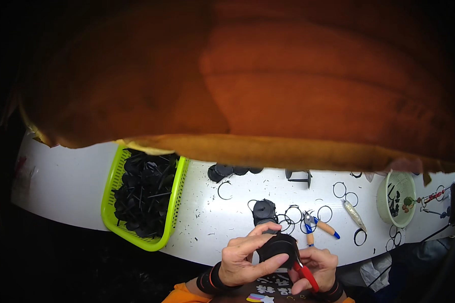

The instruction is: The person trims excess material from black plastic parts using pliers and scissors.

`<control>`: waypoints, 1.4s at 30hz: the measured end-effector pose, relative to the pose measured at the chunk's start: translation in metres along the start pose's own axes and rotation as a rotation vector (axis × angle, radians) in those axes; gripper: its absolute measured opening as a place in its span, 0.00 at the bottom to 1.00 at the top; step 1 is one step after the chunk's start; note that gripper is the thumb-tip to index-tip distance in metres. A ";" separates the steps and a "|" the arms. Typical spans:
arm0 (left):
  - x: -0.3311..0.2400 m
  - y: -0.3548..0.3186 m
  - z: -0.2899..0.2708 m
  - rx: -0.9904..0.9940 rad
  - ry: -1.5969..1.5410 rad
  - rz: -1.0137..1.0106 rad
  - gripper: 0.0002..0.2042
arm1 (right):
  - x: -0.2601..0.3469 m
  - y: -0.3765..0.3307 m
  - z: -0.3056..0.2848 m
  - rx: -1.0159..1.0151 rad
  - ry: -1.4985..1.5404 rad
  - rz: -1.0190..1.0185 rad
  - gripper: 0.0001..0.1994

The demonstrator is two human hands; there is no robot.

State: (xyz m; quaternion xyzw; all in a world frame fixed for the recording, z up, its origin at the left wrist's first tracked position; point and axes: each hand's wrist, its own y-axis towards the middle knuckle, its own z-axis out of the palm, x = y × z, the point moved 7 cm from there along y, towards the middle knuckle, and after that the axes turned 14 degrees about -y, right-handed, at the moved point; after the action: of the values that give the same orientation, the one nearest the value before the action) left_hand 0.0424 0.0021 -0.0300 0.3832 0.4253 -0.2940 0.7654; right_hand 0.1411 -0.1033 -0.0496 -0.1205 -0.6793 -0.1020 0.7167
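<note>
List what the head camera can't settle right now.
All in the head view:
- Far rim of the green basket: hidden by the orange-brown cloth.
- Lower black pieces in it: covered by the upper ones.
- Tip of the red-handled tool: lost against the black part in the left hand.
- Dark bits inside the pale bowl: too small.

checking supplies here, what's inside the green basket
The green basket holds a heap of black parts, some showing thin stems. Whatever lies beneath the top layer is covered, and the basket's far end is hidden behind the orange fabric.
</note>
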 end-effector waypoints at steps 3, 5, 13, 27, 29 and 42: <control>0.002 -0.002 0.000 -0.088 -0.063 0.031 0.08 | 0.002 0.000 0.001 -0.003 0.003 -0.020 0.29; 0.002 -0.001 0.001 -0.091 -0.066 0.044 0.08 | -0.001 -0.002 0.000 0.005 -0.006 -0.013 0.30; 0.000 0.001 0.001 -0.042 -0.042 -0.051 0.06 | -0.010 0.001 0.002 0.169 -0.012 0.025 0.39; -0.004 0.006 0.002 0.074 0.036 -0.055 0.07 | -0.014 0.000 0.005 0.212 -0.060 0.010 0.42; -0.004 0.005 0.002 0.034 0.018 -0.063 0.06 | -0.010 0.000 0.006 0.169 -0.048 0.014 0.42; -0.002 0.005 0.000 -0.048 -0.083 -0.029 0.04 | -0.004 0.000 0.006 0.078 0.021 0.011 0.34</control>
State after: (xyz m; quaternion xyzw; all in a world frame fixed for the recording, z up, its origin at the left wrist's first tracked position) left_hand 0.0451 0.0046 -0.0266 0.3462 0.4054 -0.3104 0.7871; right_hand 0.1353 -0.1011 -0.0534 -0.0954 -0.6746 -0.0726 0.7284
